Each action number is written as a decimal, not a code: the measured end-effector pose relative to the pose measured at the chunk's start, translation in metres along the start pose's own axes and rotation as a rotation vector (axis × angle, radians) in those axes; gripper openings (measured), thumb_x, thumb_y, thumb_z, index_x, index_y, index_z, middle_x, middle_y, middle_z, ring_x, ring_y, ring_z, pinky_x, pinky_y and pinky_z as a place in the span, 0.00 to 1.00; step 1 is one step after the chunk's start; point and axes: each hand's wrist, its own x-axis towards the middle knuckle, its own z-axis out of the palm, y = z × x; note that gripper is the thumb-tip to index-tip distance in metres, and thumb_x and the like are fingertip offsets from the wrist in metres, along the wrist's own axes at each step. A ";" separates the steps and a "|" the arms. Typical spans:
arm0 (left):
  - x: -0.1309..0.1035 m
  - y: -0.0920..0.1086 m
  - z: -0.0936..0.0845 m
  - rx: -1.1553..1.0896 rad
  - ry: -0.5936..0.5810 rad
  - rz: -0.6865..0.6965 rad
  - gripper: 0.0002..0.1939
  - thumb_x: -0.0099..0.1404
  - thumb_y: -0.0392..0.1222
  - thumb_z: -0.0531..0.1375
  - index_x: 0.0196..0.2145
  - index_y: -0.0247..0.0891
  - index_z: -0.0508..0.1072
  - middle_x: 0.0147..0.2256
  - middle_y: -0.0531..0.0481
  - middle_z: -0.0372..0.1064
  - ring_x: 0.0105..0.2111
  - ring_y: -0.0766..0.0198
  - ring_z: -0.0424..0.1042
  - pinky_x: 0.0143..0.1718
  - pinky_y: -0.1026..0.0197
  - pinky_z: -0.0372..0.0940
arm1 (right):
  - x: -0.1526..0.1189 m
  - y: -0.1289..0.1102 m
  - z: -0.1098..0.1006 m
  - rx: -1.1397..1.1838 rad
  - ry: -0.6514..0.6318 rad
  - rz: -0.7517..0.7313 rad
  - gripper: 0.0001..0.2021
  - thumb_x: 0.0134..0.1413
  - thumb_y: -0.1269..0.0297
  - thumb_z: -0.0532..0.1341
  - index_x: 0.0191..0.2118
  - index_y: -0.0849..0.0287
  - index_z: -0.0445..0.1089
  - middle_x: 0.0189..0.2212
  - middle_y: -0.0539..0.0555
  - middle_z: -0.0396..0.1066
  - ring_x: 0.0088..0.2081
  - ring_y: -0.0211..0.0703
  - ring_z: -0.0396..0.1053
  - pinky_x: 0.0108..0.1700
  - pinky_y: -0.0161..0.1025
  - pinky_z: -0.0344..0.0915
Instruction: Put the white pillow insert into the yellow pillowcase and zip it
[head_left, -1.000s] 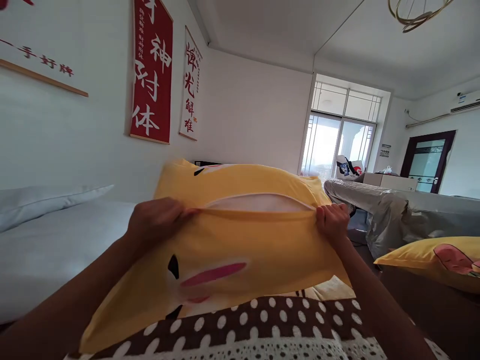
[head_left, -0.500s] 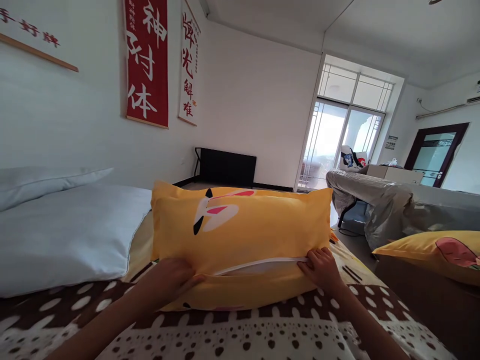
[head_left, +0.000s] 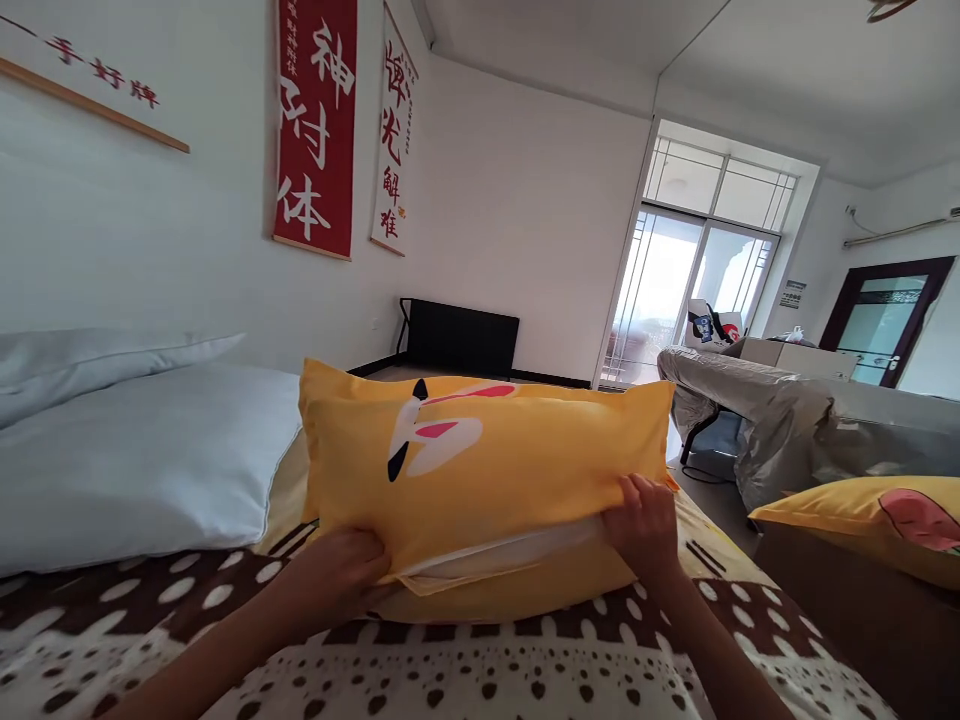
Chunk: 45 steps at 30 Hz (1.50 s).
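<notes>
A yellow pillowcase [head_left: 525, 450] with a white, pink and black print lies in front of me, plumped out by a white pillow [head_left: 517, 552] that shows through its long slit. At the slit's left end, my left hand [head_left: 349, 570] is closed on the yellow cloth. My right hand [head_left: 641, 525] grips the upper edge of the opening near the right end, its fingers curled over the fabric. The lower edge of the slit sags a little beside my left hand. The fingertips of both hands are partly hidden by cloth.
Under the pillowcase spreads a brown and white spotted blanket [head_left: 487, 670]. White pillows [head_left: 150, 460] lie at the left. Another yellow pillow [head_left: 847, 510] is at the right edge, near a plastic-covered piece of furniture [head_left: 787, 410]. A black panel [head_left: 461, 338] leans by the far wall.
My right hand has risen slightly, lifting the upper edge so the slit gapes wider. The lower edge now hangs loose near my left hand. The view has shifted a little left.
</notes>
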 end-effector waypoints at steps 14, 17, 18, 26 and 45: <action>0.095 0.070 -0.016 0.175 0.238 -0.128 0.19 0.64 0.39 0.51 0.53 0.36 0.65 0.55 0.38 0.62 0.56 0.47 0.57 0.52 0.45 0.53 | 0.031 -0.059 0.019 0.578 -0.101 0.068 0.07 0.38 0.75 0.47 0.22 0.56 0.55 0.20 0.51 0.60 0.25 0.41 0.57 0.29 0.37 0.49; 0.127 0.064 0.004 0.178 0.200 -0.202 0.19 0.64 0.34 0.48 0.51 0.34 0.67 0.53 0.35 0.63 0.54 0.47 0.60 0.48 0.44 0.54 | 0.028 -0.056 0.013 0.514 -0.313 -0.052 0.04 0.39 0.72 0.51 0.26 0.56 0.59 0.22 0.51 0.64 0.27 0.41 0.60 0.30 0.37 0.50; 0.135 0.060 0.011 0.174 0.191 -0.232 0.18 0.64 0.32 0.48 0.50 0.34 0.68 0.52 0.35 0.65 0.52 0.48 0.62 0.46 0.45 0.55 | 0.027 -0.056 0.012 0.473 -0.393 -0.088 0.04 0.40 0.71 0.52 0.27 0.57 0.60 0.23 0.51 0.66 0.28 0.42 0.61 0.31 0.37 0.50; 0.144 0.026 0.056 0.091 -0.001 -0.267 0.09 0.63 0.30 0.52 0.32 0.34 0.72 0.36 0.41 0.69 0.40 0.53 0.67 0.41 0.49 0.59 | 0.026 -0.077 0.046 0.341 -0.827 -0.220 0.08 0.46 0.71 0.57 0.35 0.57 0.67 0.32 0.53 0.73 0.36 0.43 0.68 0.35 0.37 0.53; 0.129 0.034 0.060 -0.068 -0.330 -0.159 0.08 0.56 0.28 0.55 0.28 0.31 0.74 0.29 0.41 0.72 0.32 0.56 0.71 0.31 0.57 0.64 | 0.026 0.007 0.069 0.123 -0.663 0.039 0.18 0.44 0.75 0.54 0.44 0.64 0.65 0.38 0.64 0.69 0.41 0.52 0.64 0.42 0.44 0.57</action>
